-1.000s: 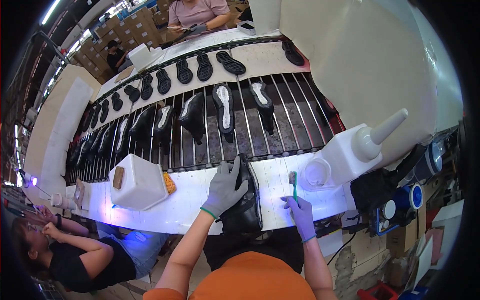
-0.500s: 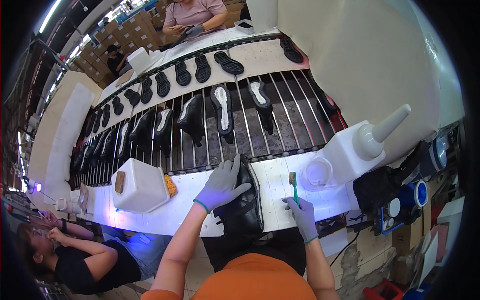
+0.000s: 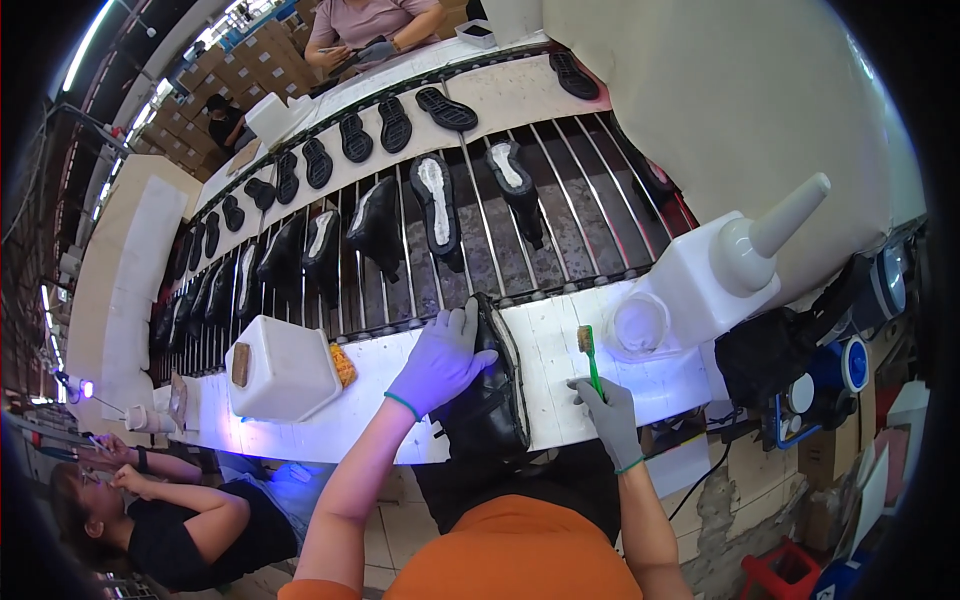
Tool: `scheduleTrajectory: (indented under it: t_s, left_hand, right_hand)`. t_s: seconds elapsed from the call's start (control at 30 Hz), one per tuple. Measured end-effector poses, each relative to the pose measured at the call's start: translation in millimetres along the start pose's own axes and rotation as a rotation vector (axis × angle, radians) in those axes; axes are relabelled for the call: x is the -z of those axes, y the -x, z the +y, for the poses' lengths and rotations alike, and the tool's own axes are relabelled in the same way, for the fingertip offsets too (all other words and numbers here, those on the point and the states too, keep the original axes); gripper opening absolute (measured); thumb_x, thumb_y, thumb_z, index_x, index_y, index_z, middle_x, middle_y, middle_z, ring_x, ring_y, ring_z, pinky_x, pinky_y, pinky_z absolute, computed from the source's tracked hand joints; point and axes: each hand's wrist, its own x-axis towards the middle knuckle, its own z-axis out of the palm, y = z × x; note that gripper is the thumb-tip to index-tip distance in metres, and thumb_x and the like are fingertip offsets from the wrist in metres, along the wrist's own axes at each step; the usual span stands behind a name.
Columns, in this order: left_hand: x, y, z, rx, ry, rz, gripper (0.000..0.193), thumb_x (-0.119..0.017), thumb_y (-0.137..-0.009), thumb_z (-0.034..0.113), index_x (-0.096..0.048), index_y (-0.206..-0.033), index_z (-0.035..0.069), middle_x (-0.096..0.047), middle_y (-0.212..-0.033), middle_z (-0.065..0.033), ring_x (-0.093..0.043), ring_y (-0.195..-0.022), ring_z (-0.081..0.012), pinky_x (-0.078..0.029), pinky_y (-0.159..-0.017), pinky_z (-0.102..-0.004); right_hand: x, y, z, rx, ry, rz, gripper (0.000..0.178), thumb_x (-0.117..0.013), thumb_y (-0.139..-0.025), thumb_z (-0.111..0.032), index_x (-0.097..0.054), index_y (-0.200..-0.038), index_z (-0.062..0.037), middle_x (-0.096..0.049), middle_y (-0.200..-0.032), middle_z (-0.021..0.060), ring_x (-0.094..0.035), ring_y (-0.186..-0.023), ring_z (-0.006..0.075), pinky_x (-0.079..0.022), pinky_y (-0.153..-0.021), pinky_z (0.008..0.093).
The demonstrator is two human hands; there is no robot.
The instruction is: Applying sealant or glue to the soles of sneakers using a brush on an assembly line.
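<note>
Black shoe (image 3: 487, 395) lies on the near edge of the white tabletop (image 3: 545, 345), its toe pointing far toward the roller conveyor (image 3: 520, 230). Our left hand (image 3: 438, 358) lies on the shoe's left side, its grip released and fingers spread. Our right hand (image 3: 605, 415), just right of the shoe, has its grip grasping a green brush (image 3: 590, 355), bristles up. A white plastic container (image 3: 285, 368) stands to the left.

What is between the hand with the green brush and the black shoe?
Nothing visible. The right hand holds the green brush beside the black shoe, with only bare white table between them. The left hand already rests on the shoe.
</note>
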Motion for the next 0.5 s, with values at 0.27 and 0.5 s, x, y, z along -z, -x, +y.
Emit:
scheduleTrajectory:
  t_s: [0.27,0.5]
  left_hand:
    - [-1.7,1.5,9.0,-0.005,-0.057,0.003,0.071,-0.055,-0.092,0.038,-0.035,-0.137,-0.013,-0.051,-0.099,-0.0185,-0.052,-0.091,-0.0315,-0.045,-0.08,-0.0389]
    - [-8.8,3.7,13.5,-0.014,-0.135,0.058,0.067,-0.054,-0.092,0.034,-0.036,-0.136,-0.013,-0.051,-0.099,-0.019,-0.052,-0.091,-0.031,-0.045,-0.082,-0.0384]
  right_hand:
    - [1.8,1.6,-4.2,0.016,-0.015,-0.007,0.026,-0.063,-0.091,-0.023,-0.073,-0.1,-0.0001,-0.067,-0.075,0.0049,-0.056,-0.067,0.008,-0.042,-0.06,0.0244]
    - [3.6,1.0,-3.3,0.019,0.006,-0.016,0.026,-0.062,-0.092,-0.022,-0.072,-0.1,0.0003,-0.067,-0.075,0.0045,-0.054,-0.066,0.0072,-0.041,-0.06,0.0242]
